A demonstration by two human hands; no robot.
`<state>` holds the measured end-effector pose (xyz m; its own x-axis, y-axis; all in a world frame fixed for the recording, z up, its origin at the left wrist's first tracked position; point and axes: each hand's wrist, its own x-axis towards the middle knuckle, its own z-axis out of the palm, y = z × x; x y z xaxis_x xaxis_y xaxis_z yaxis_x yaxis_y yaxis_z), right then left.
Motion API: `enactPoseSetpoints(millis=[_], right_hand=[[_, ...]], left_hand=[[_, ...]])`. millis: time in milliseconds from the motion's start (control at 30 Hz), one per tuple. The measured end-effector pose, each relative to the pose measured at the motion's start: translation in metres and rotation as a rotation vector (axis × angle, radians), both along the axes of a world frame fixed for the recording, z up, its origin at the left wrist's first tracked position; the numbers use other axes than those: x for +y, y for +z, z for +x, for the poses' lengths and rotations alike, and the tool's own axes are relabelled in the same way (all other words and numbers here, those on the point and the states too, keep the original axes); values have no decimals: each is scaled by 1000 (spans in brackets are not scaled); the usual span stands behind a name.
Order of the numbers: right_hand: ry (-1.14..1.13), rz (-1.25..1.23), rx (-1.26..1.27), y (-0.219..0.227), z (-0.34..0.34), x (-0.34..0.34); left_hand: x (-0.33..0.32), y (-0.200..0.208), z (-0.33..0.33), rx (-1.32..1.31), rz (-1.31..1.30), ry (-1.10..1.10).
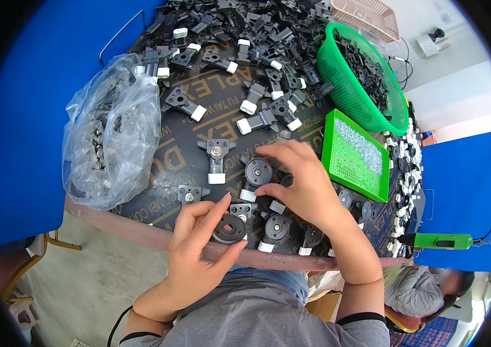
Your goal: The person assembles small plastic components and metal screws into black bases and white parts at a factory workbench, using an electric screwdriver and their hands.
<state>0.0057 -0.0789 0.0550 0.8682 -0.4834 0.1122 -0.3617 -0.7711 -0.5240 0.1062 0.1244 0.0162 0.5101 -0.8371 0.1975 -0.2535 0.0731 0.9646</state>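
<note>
My left hand (193, 246), near the table's front edge, holds a black round disc (229, 230) with a central hole between thumb and fingers. Behind the disc lies a dark bracket with a silver nut (241, 212), partly covered. My right hand (306, 182) is open over a white-ended bracket, its thumb and index finger spread around the black wheel (257, 172) fitted there. Between the hands sits another bracket with a wheel (277, 227). To the left stand a bracket with a bare metal centre (216, 153) and a similar one (190, 195).
A clear plastic bag of metal parts (112, 133) lies at the left. On the right are a green tray of small silvery pieces (354, 180) and a green basket of black parts (329, 63). Black parts (245, 23) heap at the back. An electric screwdriver (442, 241) hangs at right.
</note>
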Motion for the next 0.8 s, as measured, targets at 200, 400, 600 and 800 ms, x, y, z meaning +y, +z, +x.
enactPoseSetpoints(millis=[200, 400, 600, 800], right_hand=[[196, 170, -213, 28, -12, 19], [216, 461, -211, 24, -25, 44], [189, 372, -137, 15, -51, 74], [371, 35, -129, 30, -63, 81]], left_hand=[[-3, 2, 3, -71, -12, 10], [-5, 5, 2, -161, -48, 48], [6, 5, 0, 107, -47, -119], [24, 19, 1, 270, 168, -384]])
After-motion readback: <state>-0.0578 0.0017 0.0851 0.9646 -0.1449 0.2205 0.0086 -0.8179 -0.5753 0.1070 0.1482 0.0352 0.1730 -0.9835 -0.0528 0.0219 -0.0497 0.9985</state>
